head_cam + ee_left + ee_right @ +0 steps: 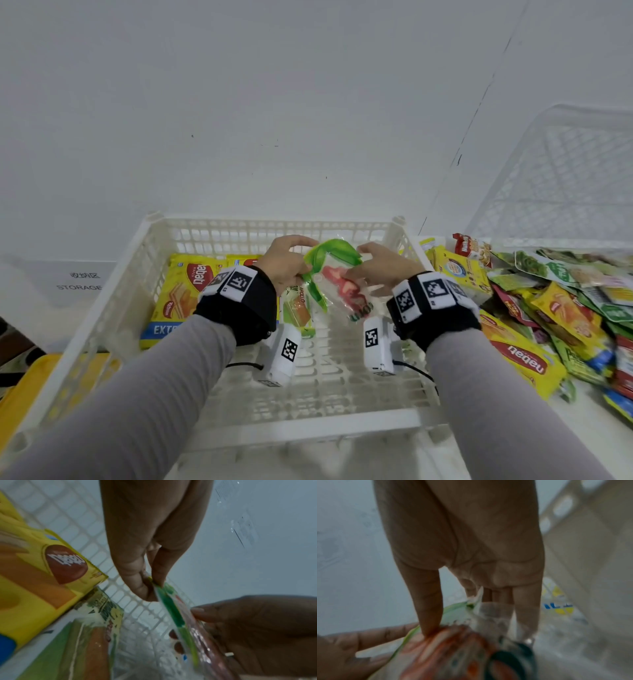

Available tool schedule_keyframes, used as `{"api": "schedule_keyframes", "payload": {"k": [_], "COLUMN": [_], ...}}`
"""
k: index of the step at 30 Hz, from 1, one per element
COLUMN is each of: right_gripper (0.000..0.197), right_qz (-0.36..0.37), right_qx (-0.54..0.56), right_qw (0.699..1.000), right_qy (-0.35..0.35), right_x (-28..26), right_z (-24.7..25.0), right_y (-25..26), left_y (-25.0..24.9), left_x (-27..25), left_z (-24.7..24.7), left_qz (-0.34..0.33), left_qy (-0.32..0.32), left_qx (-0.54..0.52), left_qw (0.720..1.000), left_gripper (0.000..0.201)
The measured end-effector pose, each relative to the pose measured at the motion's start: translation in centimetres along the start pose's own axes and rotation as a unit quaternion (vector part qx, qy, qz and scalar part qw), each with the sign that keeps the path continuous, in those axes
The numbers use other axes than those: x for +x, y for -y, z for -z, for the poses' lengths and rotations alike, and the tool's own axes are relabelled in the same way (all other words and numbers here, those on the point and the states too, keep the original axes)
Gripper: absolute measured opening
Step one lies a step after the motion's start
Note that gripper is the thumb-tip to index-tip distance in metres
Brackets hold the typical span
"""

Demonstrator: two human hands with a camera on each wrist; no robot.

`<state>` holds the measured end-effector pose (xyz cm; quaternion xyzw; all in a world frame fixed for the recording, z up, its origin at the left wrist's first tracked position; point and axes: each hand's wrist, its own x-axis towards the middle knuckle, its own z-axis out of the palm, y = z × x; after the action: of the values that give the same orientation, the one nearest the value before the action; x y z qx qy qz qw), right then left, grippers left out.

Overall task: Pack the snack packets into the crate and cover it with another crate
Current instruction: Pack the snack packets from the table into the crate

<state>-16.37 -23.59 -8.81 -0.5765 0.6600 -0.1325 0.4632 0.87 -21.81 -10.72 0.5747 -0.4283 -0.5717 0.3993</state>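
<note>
Both hands, left hand [286, 260] and right hand [380, 267], pinch one green-edged packet [337, 274] over the crate [113, 291], seemingly steadying it for upright placement.

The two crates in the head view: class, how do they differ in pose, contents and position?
1. The near crate sits upright, open side up; the far crate is tipped up against the wall.
2. The near crate holds packets, including a yellow wafer pack; the far crate looks empty.
3. Both hands work over the near crate; the far crate stands untouched behind the packet pile.

Both are white lattice plastic.
</note>
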Motion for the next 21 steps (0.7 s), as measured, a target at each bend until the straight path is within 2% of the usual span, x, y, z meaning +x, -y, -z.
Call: {"api": "schedule_keyframes", "payload": {"k": [2, 3, 4, 5, 7, 8, 9, 10, 11, 12, 13, 16, 18, 21], "right_gripper": [0.055, 0.047, 0.041, 0.036, 0.032, 0.032, 0.033, 0.036, 0.040, 0.045, 0.050, 0.055, 0.052, 0.037], "right_qz": [-0.010, -0.014, -0.021, -0.030, -0.060, -0.070, -0.083, -0.093, -0.064, -0.039, -0.049, -0.042, -0.021, -0.009], "right_qx": [0.029, 0.041, 0.060, 0.094, 0.130, 0.085, 0.018, 0.039, 0.075, 0.056, 0.048, -0.097, -0.178, -0.275], "right_qw": [1.000, 0.999, 0.997, 0.993, 0.986, 0.990, 0.991, 0.989, 0.988, 0.988, 0.985, 0.980, 0.971, 0.950], "right_qy": [-0.002, -0.019, -0.040, -0.063, -0.088, -0.087, -0.104, -0.109, -0.118, -0.135, -0.157, -0.169, -0.161, -0.150], "right_x": [0.7, 1.1, 1.1, 1.2, 0.5, 0.3, 0.5, 0.6, 0.7, 0.7, 1.0, 1.5, 1.9, 2.2], "right_z": [-1.0, -1.3, -1.7, -1.9, -2.1, -2.0, -2.2, -2.4, -2.7, -3.1, -3.6, -4.6, -5.0, -5.2], "right_y": [0.0, -0.3, -0.6, -0.9, -1.0, -1.0, -1.5, -1.7, -1.7, -1.8, -1.9, -2.1, -2.3, -2.5], "left_y": [0.7, 1.1, 1.5, 1.9, 2.7, 3.0, 3.4, 3.6, 3.8, 3.9, 3.9, 3.9, 3.9, 3.9], "left_x": [0.6, 0.9, 1.3, 1.6, 1.6, 1.6, 1.6, 1.5, 1.5, 1.5, 1.4, 1.4, 1.3, 1.2], "left_z": [-0.2, -0.2, -0.1, 0.1, 0.1, 0.0, -0.1, -0.1, -0.1, 0.0, 0.0, 0.0, -0.1, -0.1], "left_qz": [-0.029, -0.050, -0.073, -0.100, -0.156, -0.169, -0.168, -0.158, -0.146, -0.135, -0.127, -0.126, -0.132, -0.135], "left_qy": [-0.003, -0.015, -0.029, -0.035, -0.004, 0.026, 0.054, 0.074, 0.086, 0.095, 0.101, 0.100, 0.098, 0.091], "left_qx": [0.047, 0.106, 0.204, 0.331, 0.555, 0.618, 0.657, 0.680, 0.693, 0.702, 0.709, 0.721, 0.721, 0.717], "left_qw": [0.998, 0.993, 0.976, 0.938, 0.817, 0.767, 0.733, 0.712, 0.701, 0.693, 0.687, 0.674, 0.674, 0.677], "left_gripper": [0.042, 0.044, 0.048, 0.054, 0.060, 0.059, 0.059, 0.060, 0.061, 0.063, 0.064, 0.065, 0.065, 0.064]}}
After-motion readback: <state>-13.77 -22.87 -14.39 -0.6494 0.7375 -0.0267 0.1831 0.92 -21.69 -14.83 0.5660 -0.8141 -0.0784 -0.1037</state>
